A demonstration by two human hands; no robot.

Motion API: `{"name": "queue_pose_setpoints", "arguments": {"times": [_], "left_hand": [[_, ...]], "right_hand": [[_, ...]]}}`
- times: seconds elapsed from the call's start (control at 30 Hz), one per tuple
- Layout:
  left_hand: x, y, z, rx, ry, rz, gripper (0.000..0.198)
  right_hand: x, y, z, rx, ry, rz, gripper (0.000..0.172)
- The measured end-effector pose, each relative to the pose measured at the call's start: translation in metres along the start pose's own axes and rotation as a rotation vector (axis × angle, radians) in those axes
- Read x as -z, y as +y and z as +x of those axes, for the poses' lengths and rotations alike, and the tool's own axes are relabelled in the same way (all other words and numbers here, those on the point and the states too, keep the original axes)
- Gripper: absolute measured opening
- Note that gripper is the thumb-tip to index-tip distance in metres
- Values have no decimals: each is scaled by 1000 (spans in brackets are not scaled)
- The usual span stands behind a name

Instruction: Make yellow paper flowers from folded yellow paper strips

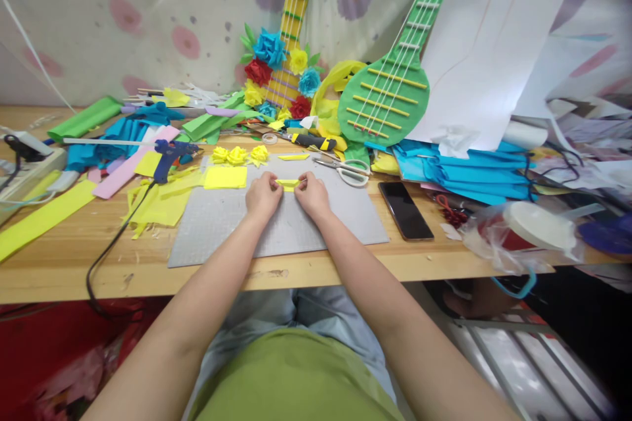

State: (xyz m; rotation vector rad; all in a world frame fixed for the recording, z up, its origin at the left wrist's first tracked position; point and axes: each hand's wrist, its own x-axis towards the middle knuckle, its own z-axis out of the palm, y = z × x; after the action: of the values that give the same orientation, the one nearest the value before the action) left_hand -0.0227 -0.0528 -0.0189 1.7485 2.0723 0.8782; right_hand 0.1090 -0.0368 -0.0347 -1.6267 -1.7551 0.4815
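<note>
Yellow paper strip (288, 183): pinched at each end between fingertips of left hand (263, 195) and right hand (311, 196), spanning the gap between them, over grey cutting mat (222, 223).

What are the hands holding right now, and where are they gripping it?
A small yellow paper strip, pinched just above the gray mat. The left hand grips its left end and the right hand grips its right end.
</note>
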Motion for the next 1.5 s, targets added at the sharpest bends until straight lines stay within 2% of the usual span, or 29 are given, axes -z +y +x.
{"name": "queue_pose_setpoints", "arguments": {"times": [0.27, 0.4, 0.5, 0.63, 0.83, 1.0, 1.2, 1.5], "left_hand": [[0, 3, -2, -16, 14, 68, 18], [1, 4, -3, -72, -1, 134, 12], [0, 4, -3, -150, -18, 173, 15], [-2, 1, -3, -215, 23, 207, 19], [-3, 1, -4, -207, 54, 204, 17], [-3, 3, -5, -216, 49, 217, 17], [-3, 3, -5, -210, 55, 206, 17], [-3, -2, -2, -182, 69, 173, 28]], "right_hand": [[3, -5, -3, 8, -9, -81, 14], [5, -7, -4, 32, -26, -108, 9], [5, -7, -4, 48, -29, -120, 7], [4, -7, -4, 60, -18, -132, 6], [3, -7, -5, 89, -15, -170, 4], [1, -6, -6, 144, -10, -225, 16], [2, -5, -6, 130, 5, -232, 18], [9, -7, -9, 110, -55, -232, 26]]}}
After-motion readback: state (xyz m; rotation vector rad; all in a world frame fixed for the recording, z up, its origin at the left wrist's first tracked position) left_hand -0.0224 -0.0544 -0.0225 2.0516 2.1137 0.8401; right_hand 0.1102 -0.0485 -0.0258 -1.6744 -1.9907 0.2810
